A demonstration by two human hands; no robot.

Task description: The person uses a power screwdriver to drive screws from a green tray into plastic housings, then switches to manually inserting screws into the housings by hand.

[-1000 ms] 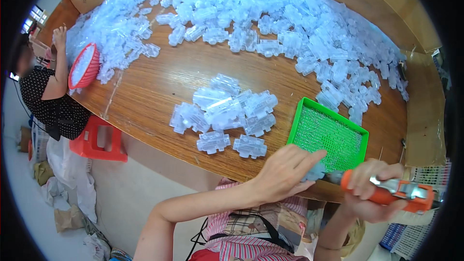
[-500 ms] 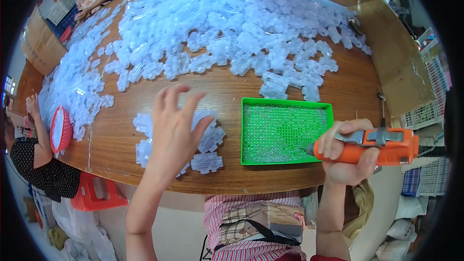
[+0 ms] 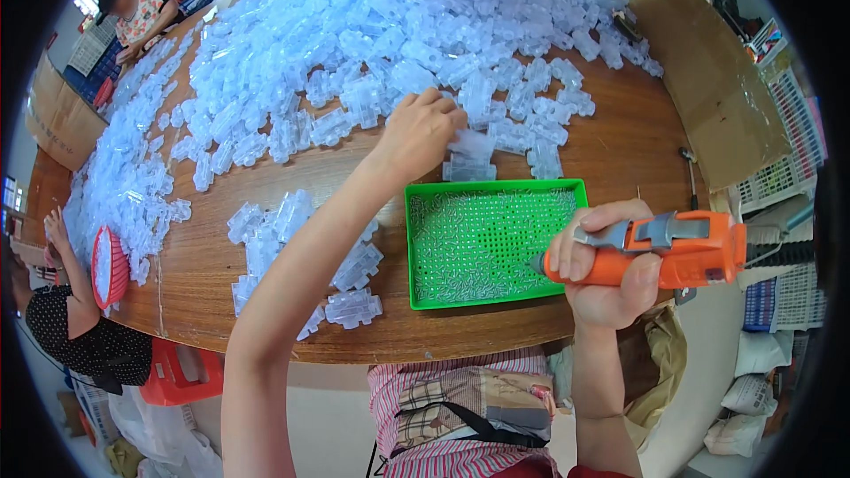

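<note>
My left hand [image 3: 423, 131] reaches out to the near edge of the heap, fingers curled down onto a clear plastic part [image 3: 472, 145] that looks smeared by motion. The fingertips are partly hidden under the hand. In my right hand [image 3: 611, 273] is an orange power screwdriver [image 3: 686, 252] with a grey lever, its tip pointing left over a green perforated tray [image 3: 410, 252]. Many small silvery screws [image 3: 452, 279] lie in that tray. A loose group of clear plastic parts [image 3: 354, 307] lies left of the tray, partly behind my left forearm.
A big heap of clear plastic parts [image 3: 301, 44] covers the far table [image 3: 204, 288]. Cardboard [image 3: 717, 88] walls the right side. At the left are a red basket [image 3: 111, 265], a red stool [image 3: 181, 372] and a person's arm [image 3: 75, 257]; another person [image 3: 142, 18] sits farther back.
My left hand has moved from above the near group of parts, away and right to the heap, its fingers curling. The screwdriver stays in my right hand over the tray's right edge.
</note>
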